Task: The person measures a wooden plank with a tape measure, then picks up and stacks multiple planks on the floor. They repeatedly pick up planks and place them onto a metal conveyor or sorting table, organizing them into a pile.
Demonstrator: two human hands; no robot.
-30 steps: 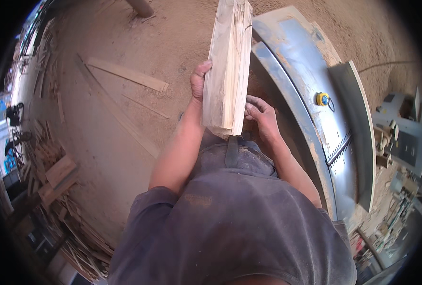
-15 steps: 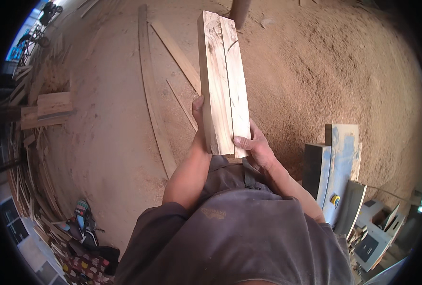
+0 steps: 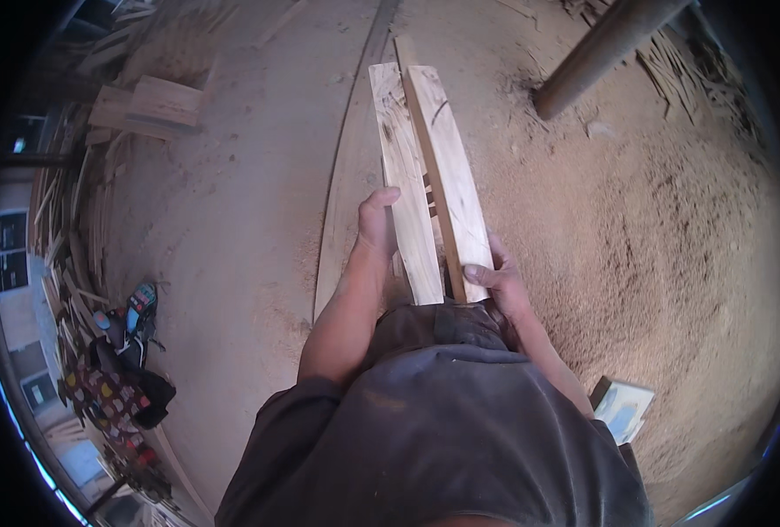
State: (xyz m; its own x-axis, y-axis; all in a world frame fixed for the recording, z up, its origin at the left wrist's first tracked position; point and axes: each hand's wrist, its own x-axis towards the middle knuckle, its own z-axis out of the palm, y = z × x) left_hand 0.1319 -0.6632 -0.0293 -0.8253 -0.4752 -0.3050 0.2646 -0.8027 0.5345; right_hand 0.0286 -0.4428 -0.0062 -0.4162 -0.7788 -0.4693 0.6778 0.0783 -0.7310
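Two long, pale wooden boards stretch away from my waist, with a narrow gap between them. My left hand (image 3: 379, 220) grips the left board (image 3: 405, 176), its thumb on the upper face and several fingertips showing through the gap beneath. The right board (image 3: 457, 189) is held by my right hand (image 3: 500, 279), thumb pressed on top near the close end and the other fingers mostly hidden at the side. Dark grain streaks mark the left board, and a dark curved line crosses the right one near its far end.
A long plank (image 3: 348, 176) lies on the floor beyond my left arm. Sawdust (image 3: 618, 255) covers the ground to the right, and a brown post (image 3: 605, 57) stands at the far right. Wood scraps, a patterned cloth (image 3: 104, 400) and a blue-and-black item (image 3: 141, 307) lie left.
The two boards, side by side before, have come apart along their length, and a gap shows between them. My view has swung right to left, showing more of the left side and the post.
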